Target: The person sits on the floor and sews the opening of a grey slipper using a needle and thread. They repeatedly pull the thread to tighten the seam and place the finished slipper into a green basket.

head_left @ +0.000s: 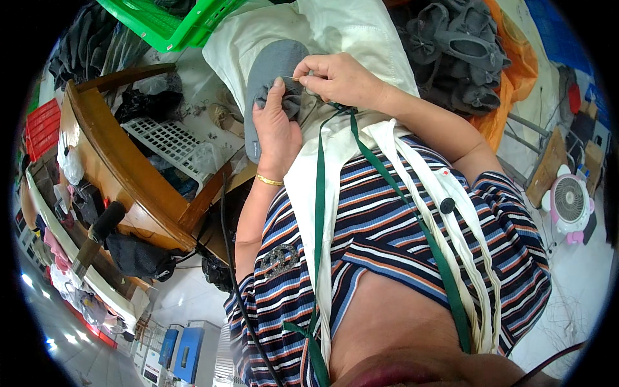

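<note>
My left hand [277, 129] is closed around a grey cloth slipper [274, 57], whose long flat end points away from me. Dark gathered fabric sits under my left thumb, which presses near the middle of the slipper. My right hand [345, 80] pinches a thin needle [291, 78] between thumb and fingertips, its point by the left thumb tip. Whether the needle is in the cloth is too small to tell. Both hands are over the white apron [361, 32] on my lap.
Many grey slippers [467, 45] are heaped in an orange sack [516, 71] at the far right. A green crate [169, 32] stands at the far left, above a wooden table or cabinet [122, 174] holding a white plastic basket [167, 145]. A small fan [570, 198] stands to the right.
</note>
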Demonstrator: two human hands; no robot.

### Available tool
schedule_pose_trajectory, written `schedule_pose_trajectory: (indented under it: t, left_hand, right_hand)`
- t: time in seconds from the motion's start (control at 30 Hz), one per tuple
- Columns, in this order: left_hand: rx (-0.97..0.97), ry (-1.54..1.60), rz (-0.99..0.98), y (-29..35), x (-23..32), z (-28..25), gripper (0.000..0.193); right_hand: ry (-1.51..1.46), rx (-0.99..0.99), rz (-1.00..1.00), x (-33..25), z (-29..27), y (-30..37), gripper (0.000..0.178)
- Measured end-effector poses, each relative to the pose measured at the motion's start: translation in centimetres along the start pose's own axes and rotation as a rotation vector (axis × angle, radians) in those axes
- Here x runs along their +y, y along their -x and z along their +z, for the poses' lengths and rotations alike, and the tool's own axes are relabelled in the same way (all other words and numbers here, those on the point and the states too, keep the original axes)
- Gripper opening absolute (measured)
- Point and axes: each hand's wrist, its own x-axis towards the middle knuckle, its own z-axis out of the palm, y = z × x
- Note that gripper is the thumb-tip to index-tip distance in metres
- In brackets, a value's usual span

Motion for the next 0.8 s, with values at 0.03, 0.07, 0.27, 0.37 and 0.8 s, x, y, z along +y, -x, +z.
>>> schedule_pose_trajectory:
  t: [0.03, 0.07, 0.27, 0.37, 0.8]
  left_hand:
    - [0.003, 0.001, -0.005, 0.2, 0.1, 0.1, 0.011]
    - [0.005, 0.001, -0.009, 0.2, 0.2, 0.2, 0.011]
    - [-0.034, -0.076, 0.072, -0.7, -1.3, -1.5, 0.019]
    - [0.007, -0.151, 0.099, 0.1, -1.2, -0.5, 0.018]
    - [-0.011, -0.022, 0.030, 0.3, -0.2, 0.0, 0.013]
  right_hand:
    - [0.007, 0.000, -0.001, -0.1, 0.0, 0.0, 0.018]
    - [0.005, -0.001, 0.002, 0.0, -0.1, 0.0, 0.018]
    - [-0.066, -0.045, 0.095, -0.1, -0.4, -0.3, 0.018]
    - [-0.072, -0.069, 0.134, 0.1, -0.3, -0.6, 0.018]
    - [-0.022, 0.021, -0.010, 0.7, 0.7, 0.3, 0.019]
